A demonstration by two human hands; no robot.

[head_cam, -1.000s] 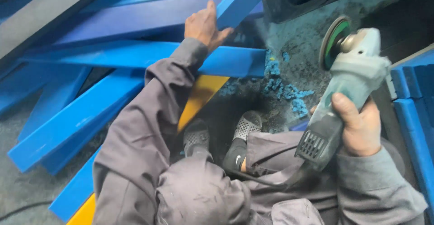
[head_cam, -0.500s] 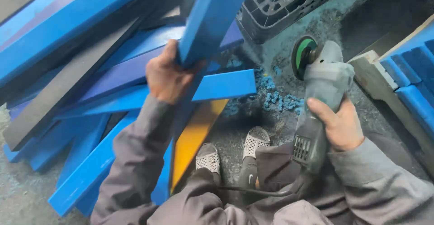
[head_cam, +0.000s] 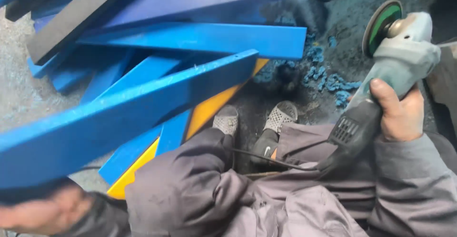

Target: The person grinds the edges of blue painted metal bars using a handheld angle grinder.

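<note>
Over gritty floor | left hand: smooth blue bar | right hand: grinder

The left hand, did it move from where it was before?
Yes. The left hand came back from the far blue bars toward the body, now low beside the knee, under a blue bar.

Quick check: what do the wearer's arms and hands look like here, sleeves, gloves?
Both hands are bare, no gloves. The right hand comes out of a loose grey-purple work-jacket sleeve with a wrinkled cuff. The left hand is blurred at the frame corner; its sleeve is the same dusty grey fabric.
</note>
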